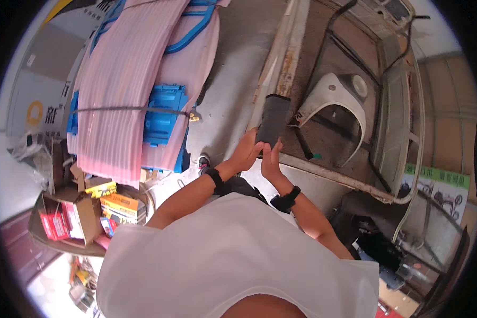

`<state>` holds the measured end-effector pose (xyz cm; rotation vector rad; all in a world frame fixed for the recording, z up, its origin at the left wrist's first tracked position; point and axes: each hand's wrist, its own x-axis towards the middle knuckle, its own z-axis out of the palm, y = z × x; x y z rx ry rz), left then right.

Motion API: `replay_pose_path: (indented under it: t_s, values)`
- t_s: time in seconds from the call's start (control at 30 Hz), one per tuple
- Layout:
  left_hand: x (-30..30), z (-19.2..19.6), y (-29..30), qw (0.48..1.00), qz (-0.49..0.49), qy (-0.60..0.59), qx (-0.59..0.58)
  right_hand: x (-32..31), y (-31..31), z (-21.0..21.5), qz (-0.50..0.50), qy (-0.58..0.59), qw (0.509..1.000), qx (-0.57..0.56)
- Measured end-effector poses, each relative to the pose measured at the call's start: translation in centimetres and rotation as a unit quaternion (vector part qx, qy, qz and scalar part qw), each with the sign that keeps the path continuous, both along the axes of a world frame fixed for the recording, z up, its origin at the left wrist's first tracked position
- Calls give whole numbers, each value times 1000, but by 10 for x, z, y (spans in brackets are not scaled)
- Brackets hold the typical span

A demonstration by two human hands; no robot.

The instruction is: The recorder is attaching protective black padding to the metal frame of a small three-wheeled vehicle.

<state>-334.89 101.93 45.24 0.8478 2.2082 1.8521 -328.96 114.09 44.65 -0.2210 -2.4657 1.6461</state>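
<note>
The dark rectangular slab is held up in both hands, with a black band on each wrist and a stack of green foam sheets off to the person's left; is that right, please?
Not quite: the foam sheets are pink, not green, as the head view shows. The rest holds: the left hand and right hand hold the dark rectangular slab, with black bands on both wrists.

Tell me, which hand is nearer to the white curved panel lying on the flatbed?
Right. The right hand holds the dark rectangular object on the side facing the white curved panel; the left hand grips its far side.

A dark grey flat rectangular block point(273, 120), with a finely textured face, is held upright and slightly tilted in front of the body. Its lower end is gripped from both sides; its upper end stands free.
</note>
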Motion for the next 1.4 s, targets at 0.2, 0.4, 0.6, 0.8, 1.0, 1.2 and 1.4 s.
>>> replay_pose_path:
  t_s: [0.2,0.4,0.6,0.8,1.0,1.2,1.4]
  values:
    - [-23,51,-9,986,-30,-109,-124,-10,14,34,5,-77,996,-41]
    - [-148,136,29,809,-192,-485,-271,-42,43,100,57,-126,979,-151]
    - [-129,117,49,852,-139,-469,-187,-70,11,91,-124,-81,984,-100]
    - [-112,106,54,928,-93,-357,-60,-80,-16,111,-282,-99,944,-140]
    - [-128,88,57,916,-148,-373,-34,-92,-20,121,-334,-168,924,-79]
    - [-167,83,65,876,-185,-445,-1,-135,-4,129,-322,-197,925,-43]
    - [-207,89,94,885,-152,-432,-80,-172,35,113,-296,-221,929,-18]
